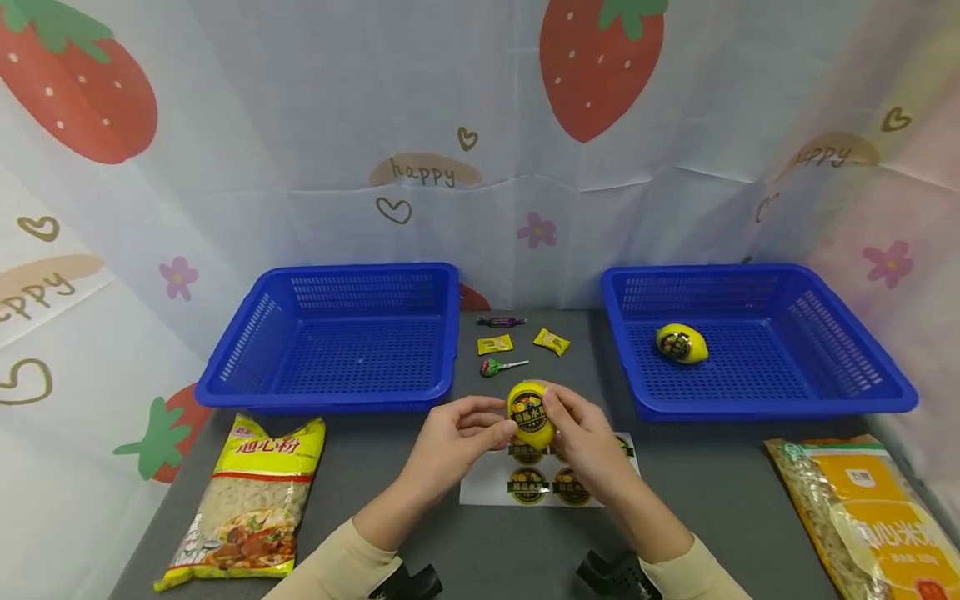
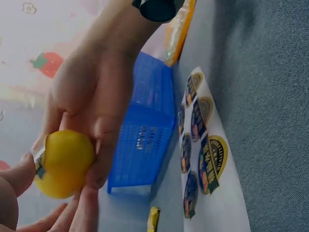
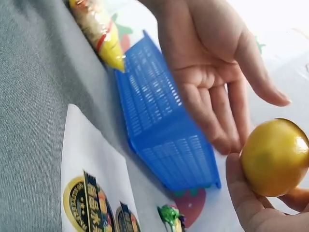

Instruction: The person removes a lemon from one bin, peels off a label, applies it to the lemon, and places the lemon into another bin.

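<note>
A yellow lemon [image 1: 542, 439] with a black-and-gold fruit sticker on its front is held up above the table. My right hand [image 1: 591, 433] grips it from the right, thumb on the front and fingers behind. From the left, my left hand [image 1: 457, 437] is at the lemon's side, its thumb close to the sticker's edge and its fingers loosely bent. In the right wrist view the left hand [image 3: 212, 72] looks spread beside the lemon [image 3: 275, 157]. Beneath both hands lies a white sticker sheet [image 1: 483, 487] with several round labels, partly hidden by the right hand.
Blue baskets stand left [image 1: 330, 398] and right [image 1: 780, 408]; another stickered lemon [image 1: 682, 343] lies in the right one. Between them are a lollipop [image 1: 491, 367], yellow-wrapped candies [image 1: 495, 343] and a purple-wrapped candy [image 1: 501, 322]. Pasta bags flank the table, left [image 1: 251, 492] and right [image 1: 862, 508].
</note>
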### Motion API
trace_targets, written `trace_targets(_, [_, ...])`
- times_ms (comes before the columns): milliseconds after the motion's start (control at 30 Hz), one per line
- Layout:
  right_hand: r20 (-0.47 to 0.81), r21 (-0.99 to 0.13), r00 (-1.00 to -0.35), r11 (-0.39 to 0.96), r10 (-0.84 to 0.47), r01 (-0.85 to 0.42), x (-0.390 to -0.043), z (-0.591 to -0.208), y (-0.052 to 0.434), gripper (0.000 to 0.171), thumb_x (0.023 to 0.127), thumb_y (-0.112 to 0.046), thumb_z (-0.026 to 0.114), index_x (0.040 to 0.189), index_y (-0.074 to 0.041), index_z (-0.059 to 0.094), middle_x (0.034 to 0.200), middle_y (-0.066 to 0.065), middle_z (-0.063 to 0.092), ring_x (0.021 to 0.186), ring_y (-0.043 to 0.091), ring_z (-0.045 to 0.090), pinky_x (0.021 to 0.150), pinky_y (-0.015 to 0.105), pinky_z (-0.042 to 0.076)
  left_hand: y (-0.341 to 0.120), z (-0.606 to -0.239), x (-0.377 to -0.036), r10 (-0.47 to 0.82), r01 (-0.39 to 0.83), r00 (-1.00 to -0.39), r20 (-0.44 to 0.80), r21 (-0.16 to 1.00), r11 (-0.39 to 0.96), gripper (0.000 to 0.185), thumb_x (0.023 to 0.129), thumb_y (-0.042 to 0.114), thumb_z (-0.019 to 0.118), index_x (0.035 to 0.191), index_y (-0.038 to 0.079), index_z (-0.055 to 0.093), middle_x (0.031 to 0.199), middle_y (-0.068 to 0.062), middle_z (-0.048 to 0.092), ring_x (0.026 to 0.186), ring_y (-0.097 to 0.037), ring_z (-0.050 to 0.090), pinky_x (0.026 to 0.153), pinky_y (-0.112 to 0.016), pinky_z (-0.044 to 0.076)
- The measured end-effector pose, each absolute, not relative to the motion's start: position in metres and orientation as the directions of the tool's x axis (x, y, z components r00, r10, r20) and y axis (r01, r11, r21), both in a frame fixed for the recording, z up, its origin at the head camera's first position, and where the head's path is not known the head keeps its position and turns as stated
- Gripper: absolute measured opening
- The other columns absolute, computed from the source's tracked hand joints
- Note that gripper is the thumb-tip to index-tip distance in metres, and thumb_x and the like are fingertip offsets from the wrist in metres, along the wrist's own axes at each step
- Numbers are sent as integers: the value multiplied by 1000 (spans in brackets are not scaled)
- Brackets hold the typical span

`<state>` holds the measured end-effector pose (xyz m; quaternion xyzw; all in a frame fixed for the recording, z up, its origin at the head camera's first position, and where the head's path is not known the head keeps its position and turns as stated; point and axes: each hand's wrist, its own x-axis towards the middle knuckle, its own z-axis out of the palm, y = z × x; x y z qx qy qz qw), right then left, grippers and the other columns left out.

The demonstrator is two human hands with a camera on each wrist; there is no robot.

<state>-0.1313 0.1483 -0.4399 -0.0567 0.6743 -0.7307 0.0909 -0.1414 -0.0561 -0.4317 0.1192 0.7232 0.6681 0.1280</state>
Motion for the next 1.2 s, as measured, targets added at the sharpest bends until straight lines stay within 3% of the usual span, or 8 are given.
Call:
trace_targets(167, [40, -996, -977, 74, -209, -56, -128, -438, 147, 45, 109, -39, 41, 143, -12, 57, 130, 13, 63, 104, 19, 65, 84, 27, 58, -54, -433, -142, 375, -2, -926, -42, 994, 107, 55, 93, 27, 75, 139, 2, 59, 120, -19, 72, 104, -26, 73, 87, -45, 60])
trace_targets(367, [120, -962, -979, 226, -163, -155, -123, -435, 145, 42, 106, -35, 52, 143, -15, 57, 128, 8, 67, 100, 18, 67, 81, 21, 56, -53, -432, -137, 293, 46, -956, 0, 987, 152, 53, 90, 31, 78, 133, 3, 65, 111, -15, 75, 95, -22, 76, 82, -41, 61])
trace_targets(500, [158, -973, -978, 147, -138, -177, -122, -434, 142, 39, 101, -25, 63, 138, -10, 63, 127, 11, 68, 104, 15, 68, 85, 23, 57, -52, -431, -135, 256, 73, -966, 27, 982, 173, 52, 88, 33, 79, 130, 4, 68, 106, -13, 77, 92, -19, 76, 78, -31, 62])
trace_targets(700, [209, -978, -974, -36, -86, -206, -121, -435, 137, 35, 100, -12, 64, 134, -1, 64, 120, 12, 66, 104, 12, 66, 85, 23, 58, -51, -432, -134, 251, 72, -967, 43, 992, 105, 48, 86, 24, 80, 129, 5, 69, 104, -14, 77, 92, -20, 76, 77, -27, 61])
trace_targets(933, [242, -970, -969, -36, -58, -240, -122, -432, 132, 32, 102, -14, 60, 132, -3, 66, 119, 14, 67, 102, 12, 66, 84, 22, 57, -54, -431, -134, 255, 57, -966, 39, 996, 65, 48, 86, 22, 81, 129, 6, 69, 103, -14, 77, 90, -18, 76, 80, -31, 61])
trace_targets(1200, [237, -971, -971, -25, -32, -237, -121, -434, 130, 32, 104, -16, 58, 129, 0, 67, 119, 19, 67, 103, 13, 66, 86, 23, 57, -55, -436, -135, 279, 89, -958, 67, 994, 67, 51, 86, 24, 79, 130, 2, 67, 106, -18, 76, 94, -18, 75, 81, -27, 60])
